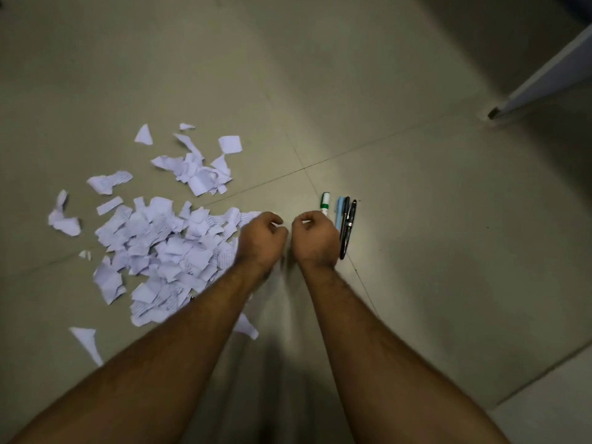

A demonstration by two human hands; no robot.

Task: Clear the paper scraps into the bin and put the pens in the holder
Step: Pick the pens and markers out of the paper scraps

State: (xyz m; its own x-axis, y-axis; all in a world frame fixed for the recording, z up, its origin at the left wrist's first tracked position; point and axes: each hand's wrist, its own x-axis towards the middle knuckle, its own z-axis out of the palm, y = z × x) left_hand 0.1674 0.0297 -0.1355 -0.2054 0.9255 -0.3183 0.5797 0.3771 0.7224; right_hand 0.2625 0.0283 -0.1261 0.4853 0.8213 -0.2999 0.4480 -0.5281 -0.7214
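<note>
A big pile of torn white paper scraps (pixel 166 248) lies on the floor at left, with a smaller heap (pixel 198 171) behind it and loose pieces around. My left hand (pixel 261 240) hovers at the pile's right edge, fingers curled, and a small white scrap shows at its fingertips. My right hand (pixel 315 237) is close beside it, fingers curled to the thumb, with nothing plainly in it. Just right of that hand lie a green-and-white marker (pixel 325 201), a light blue pen (pixel 340 213) and two black pens (pixel 347 230). No bin or holder is in view.
The floor is grey tile (pixel 432 219) with thin joint lines. A pale door or panel edge (pixel 544 78) with a dark foot stands at the upper right. A lighter tile strip (pixel 551 398) runs along the lower right corner.
</note>
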